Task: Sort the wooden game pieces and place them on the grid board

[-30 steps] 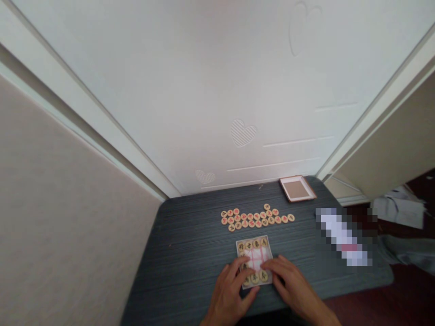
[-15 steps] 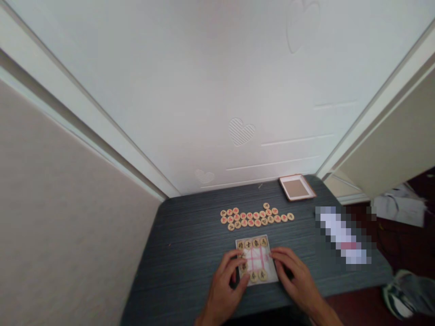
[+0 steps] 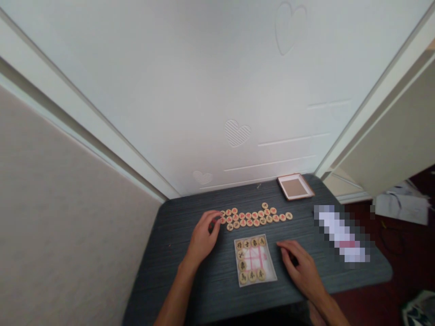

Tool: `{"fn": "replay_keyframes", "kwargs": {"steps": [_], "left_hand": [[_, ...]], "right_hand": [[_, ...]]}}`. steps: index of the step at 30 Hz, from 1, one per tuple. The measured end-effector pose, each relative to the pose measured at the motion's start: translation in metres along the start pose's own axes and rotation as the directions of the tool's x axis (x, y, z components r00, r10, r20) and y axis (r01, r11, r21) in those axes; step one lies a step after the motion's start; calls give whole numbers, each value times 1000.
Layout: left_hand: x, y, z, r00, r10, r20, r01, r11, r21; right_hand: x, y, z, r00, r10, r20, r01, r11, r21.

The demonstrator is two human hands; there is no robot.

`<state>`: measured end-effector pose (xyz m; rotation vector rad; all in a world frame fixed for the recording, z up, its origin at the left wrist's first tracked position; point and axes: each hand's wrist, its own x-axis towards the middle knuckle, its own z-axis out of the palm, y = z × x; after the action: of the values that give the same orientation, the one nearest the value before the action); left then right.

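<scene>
A small square tray (image 3: pixel 271 270) with a pink grid lies on the dark table (image 3: pixel 176 253), with round wooden game pieces (image 3: pixel 242 265) along its top, left and bottom sides. A double row of loose pieces (image 3: pixel 254 217) lies farther back. My left hand (image 3: pixel 203 239) reaches to the row's left end, fingertips curled at the first piece; I cannot see whether it grips one. My right hand (image 3: pixel 299 267) rests on the table just right of the tray, fingers bent and loosely apart, holding nothing.
A shallow square lid (image 3: pixel 295 187) with a brown inside sits at the table's back right corner. A blurred white strip (image 3: pixel 341 233) lies at the right side. White panelled wall stands behind the table; the floor at the right holds cloth items.
Both hands left the tray. My left hand went forward and left to the end of the loose row. My right hand slid a little to the right.
</scene>
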<state>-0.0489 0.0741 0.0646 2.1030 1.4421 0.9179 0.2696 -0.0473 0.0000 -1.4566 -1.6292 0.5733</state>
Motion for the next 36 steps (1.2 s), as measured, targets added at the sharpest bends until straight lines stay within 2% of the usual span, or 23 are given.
{"fn": "replay_keyframes", "kwargs": {"steps": [4, 8, 14, 19, 22, 25, 30, 33, 36], "left_hand": [[16, -14, 2, 998, 19, 52, -20, 999, 28], [22, -16, 5, 995, 57, 85, -63, 996, 68], [15, -6, 8, 983, 73, 170, -84, 995, 61], [15, 16, 18, 973, 107, 203, -117, 993, 35], [31, 34, 31, 947, 156, 281, -165, 986, 8], [58, 50, 50, 914, 216, 342, -218, 975, -34], [109, 56, 79, 874, 252, 416, -215, 967, -134], [124, 48, 78, 872, 231, 431, -176, 971, -162], [120, 35, 57, 895, 164, 414, -114, 983, -144]], "right_hand": [[2, 1, -1, 999, 35, 6, -35, 999, 7], [1, 4, 0, 999, 52, 11, -52, 999, 18], [1, 5, 1, 998, 60, 15, -60, 998, 16], [3, 1, 0, 997, 70, 15, -70, 998, 7], [3, 2, 0, 997, 71, -2, -71, 997, 6], [2, 4, -1, 997, 79, -21, -79, 997, 9], [2, 4, -3, 992, 105, -63, -105, 994, 12], [3, 5, -3, 990, 115, -80, -113, 993, 25], [2, 7, -2, 988, 128, -86, -125, 992, 30]]}}
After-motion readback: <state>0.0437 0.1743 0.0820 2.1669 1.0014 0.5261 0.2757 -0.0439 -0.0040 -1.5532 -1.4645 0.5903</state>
